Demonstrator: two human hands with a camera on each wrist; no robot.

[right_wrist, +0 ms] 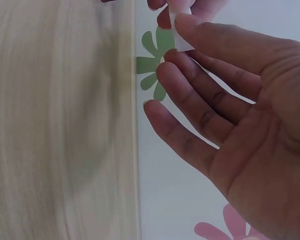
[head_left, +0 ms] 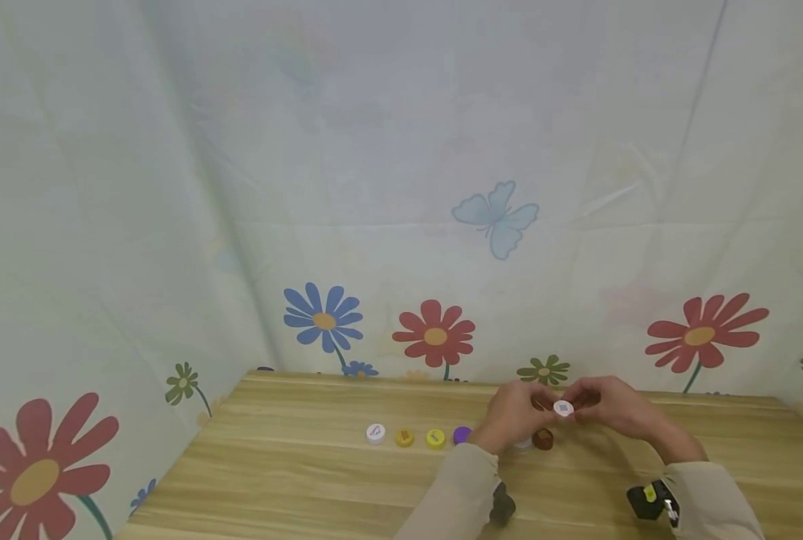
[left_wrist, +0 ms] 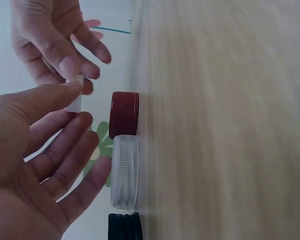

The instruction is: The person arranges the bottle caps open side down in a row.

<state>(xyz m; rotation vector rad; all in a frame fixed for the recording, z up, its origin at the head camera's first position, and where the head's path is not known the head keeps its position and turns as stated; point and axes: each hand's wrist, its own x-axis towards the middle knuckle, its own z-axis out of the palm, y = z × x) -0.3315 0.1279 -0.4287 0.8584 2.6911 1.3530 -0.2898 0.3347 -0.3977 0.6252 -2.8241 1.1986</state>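
A white bottle cap (head_left: 563, 408) with a small bluish mark on its face is held up above the table between both hands. My left hand (head_left: 512, 416) pinches its edge between thumb and fingers, and my right hand (head_left: 613, 407) pinches the opposite edge. In the left wrist view the cap (left_wrist: 75, 100) appears edge-on. The right wrist view shows the right thumb pressed on the cap (right_wrist: 182, 42), other fingers spread. Below the hands stand a dark red cap (left_wrist: 124, 115), a clear ribbed cap (left_wrist: 125, 171) and a black cap (left_wrist: 124, 226), side by side.
Further left in the row on the wooden table (head_left: 293, 480) lie a white cap (head_left: 376, 433), an orange cap (head_left: 404, 436), a yellow cap (head_left: 435, 438) and a purple cap (head_left: 462, 434), partly behind the left wrist. A flower-printed curtain (head_left: 374, 255) hangs behind the table.
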